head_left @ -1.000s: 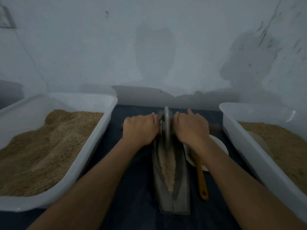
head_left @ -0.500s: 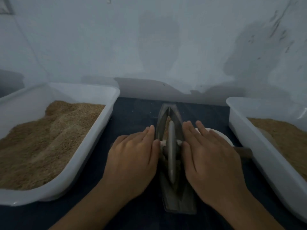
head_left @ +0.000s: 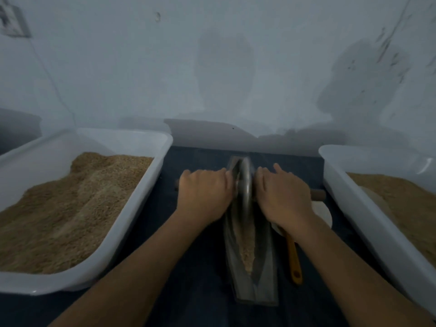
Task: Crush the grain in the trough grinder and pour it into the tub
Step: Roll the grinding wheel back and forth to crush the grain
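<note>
Trough grinder (head_left: 253, 274): long metal boat-shaped trough, lying lengthwise on the dark tabletop (head_left: 200, 291) between two tubs, near end toward the person. Grain (head_left: 246, 249): a narrow tan ridge along the trough floor, visible in the near half.

Wheel (head_left: 245, 185): metal disc standing on edge at the trough's far end, blurred. Wooden axle (head_left: 318, 194): its end juts out to the right.

Left hand (head_left: 204, 197): fingers curled over the axle just left of the wheel. Right hand (head_left: 282, 197): likewise wrapped over the axle just right of it, one finger lifted.

Step in hand, by judgement: crushing, mid-stroke; pouring not begun. Next move calls for drawing the wheel back along the ridge with even downward pressure, keeping it upright in the groove.

Change: half a second ago the wheel sat near the trough's middle under flat palms; it is now rolled to the far end, arms extended.

Left tub (head_left: 146, 185) and right tub (head_left: 354, 204): white, both holding tan grain. Yellow-handled tool (head_left: 295, 263) and white dish (head_left: 323, 212): just right of the trough.
</note>
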The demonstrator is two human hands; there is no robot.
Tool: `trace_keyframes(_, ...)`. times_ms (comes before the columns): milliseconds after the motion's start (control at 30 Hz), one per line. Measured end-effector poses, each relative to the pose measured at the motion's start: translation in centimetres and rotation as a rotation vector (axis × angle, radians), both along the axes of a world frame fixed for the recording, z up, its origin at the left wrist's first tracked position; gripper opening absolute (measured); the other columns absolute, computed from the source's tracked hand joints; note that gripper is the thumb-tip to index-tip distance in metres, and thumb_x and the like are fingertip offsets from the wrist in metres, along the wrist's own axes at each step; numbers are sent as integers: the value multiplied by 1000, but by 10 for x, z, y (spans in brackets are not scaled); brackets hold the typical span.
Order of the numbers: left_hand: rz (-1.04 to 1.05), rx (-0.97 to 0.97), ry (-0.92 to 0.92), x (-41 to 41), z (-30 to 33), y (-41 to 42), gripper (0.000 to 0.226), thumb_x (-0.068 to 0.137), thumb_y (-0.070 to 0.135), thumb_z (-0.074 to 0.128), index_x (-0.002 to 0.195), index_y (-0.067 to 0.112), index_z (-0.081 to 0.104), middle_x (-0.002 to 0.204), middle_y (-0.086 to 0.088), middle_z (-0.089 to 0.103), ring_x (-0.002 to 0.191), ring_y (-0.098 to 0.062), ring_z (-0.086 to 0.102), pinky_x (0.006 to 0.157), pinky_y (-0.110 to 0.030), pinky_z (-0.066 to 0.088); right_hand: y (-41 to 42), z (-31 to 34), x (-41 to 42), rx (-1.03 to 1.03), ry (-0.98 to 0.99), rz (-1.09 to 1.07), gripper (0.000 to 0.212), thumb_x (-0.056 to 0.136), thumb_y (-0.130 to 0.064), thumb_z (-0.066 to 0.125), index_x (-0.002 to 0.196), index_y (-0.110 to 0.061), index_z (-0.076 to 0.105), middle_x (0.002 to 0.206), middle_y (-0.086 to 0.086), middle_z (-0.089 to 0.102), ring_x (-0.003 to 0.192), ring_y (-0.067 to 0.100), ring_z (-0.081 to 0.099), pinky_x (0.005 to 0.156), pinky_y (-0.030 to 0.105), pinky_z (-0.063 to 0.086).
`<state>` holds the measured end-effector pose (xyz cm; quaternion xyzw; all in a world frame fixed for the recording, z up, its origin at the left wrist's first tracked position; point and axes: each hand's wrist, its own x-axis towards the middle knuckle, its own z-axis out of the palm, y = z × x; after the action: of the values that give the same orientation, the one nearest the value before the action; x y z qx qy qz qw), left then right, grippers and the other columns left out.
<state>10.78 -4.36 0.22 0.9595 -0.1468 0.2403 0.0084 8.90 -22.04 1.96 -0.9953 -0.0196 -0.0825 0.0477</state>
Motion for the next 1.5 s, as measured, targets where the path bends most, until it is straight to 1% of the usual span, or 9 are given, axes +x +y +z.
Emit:
trace_keyframes(200, -136, -285, -62, -71, -23, 29, 46, 110, 41, 28, 124, 23, 68, 90, 9, 74, 74, -13, 68, 65, -37, 51, 7, -9, -78, -13, -342, 143, 60, 107, -42, 19, 144, -17, 59, 147, -2, 58, 143, 18, 47, 115, 45, 44)
trace_keyframes(433, 19, 123, 5, 12, -2, 0, 26, 106, 31, 24, 98, 23, 48, 91, 2, 66, 73, -25, 61, 62, -34, 34, 1, 2, 20, 50, 0, -13, 56, 110, -35, 13, 144, -17, 54, 157, 1, 48, 156, 25, 22, 125, 45, 21)
trace_keyframes(567, 93, 6, 129, 55, 13, -11, 19, 104, 25, 37, 91, 26, 49, 104, -3, 69, 90, -32, 65, 67, -40, 37, 2, 11, 60, 39, 45, -110, 44, 107, -24, 21, 117, -16, 63, 140, 3, 63, 153, 32, 26, 120, 54, 28)
trace_keyframes(733, -12, 7, 19, 2, -7, 6, 30, 105, 35, 26, 80, 25, 40, 74, 6, 55, 60, -21, 52, 65, -37, 48, 6, -4, 0, -20, -82, 19, 59, 108, -40, 12, 142, -20, 56, 154, 0, 51, 155, 25, 25, 123, 46, 26)
trace_keyframes(900, -128, -180, -108, -69, -21, 23, 54, 110, 45, 23, 139, 17, 60, 108, 7, 74, 79, -14, 69, 68, -36, 51, -3, -16, -72, 35, -295, 159, 64, 108, -48, 12, 148, -21, 55, 151, -4, 54, 148, 15, 39, 119, 38, 36)
trace_keyframes(1033, -76, -130, -44, -60, -14, 22, 62, 108, 48, 14, 146, 19, 54, 111, 8, 74, 77, -13, 68, 63, -30, 37, 3, -13, -52, 3, -248, 164, 65, 107, -46, 10, 145, -21, 57, 151, -4, 54, 150, 18, 36, 122, 45, 33)
trace_keyframes(1167, -14, 168, -26, 2, -4, 5, 44, 109, 40, 16, 134, 25, 48, 116, 2, 69, 86, -24, 68, 67, -33, 47, 0, -1, 20, -5, -22, 25, 62, 108, -40, 9, 144, -19, 54, 154, -2, 52, 156, 25, 22, 126, 49, 20)
trace_keyframes(1300, 61, 43, 151, 46, 7, 0, 22, 107, 32, 34, 105, 22, 54, 106, -2, 66, 93, -32, 65, 77, -48, 57, 3, 10, 61, -70, 31, -51, 58, 106, -38, 14, 141, -21, 58, 148, -1, 57, 155, 30, 22, 125, 56, 13)
trace_keyframes(1500, -36, 24, -84, 14, -18, 10, 27, 103, 32, 31, 80, 23, 43, 65, 5, 49, 50, -23, 48, 47, -28, 27, 2, -4, 38, -7, -120, 48, 60, 108, -48, 11, 154, -27, 44, 158, -6, 46, 157, 25, 17, 127, 49, 11)
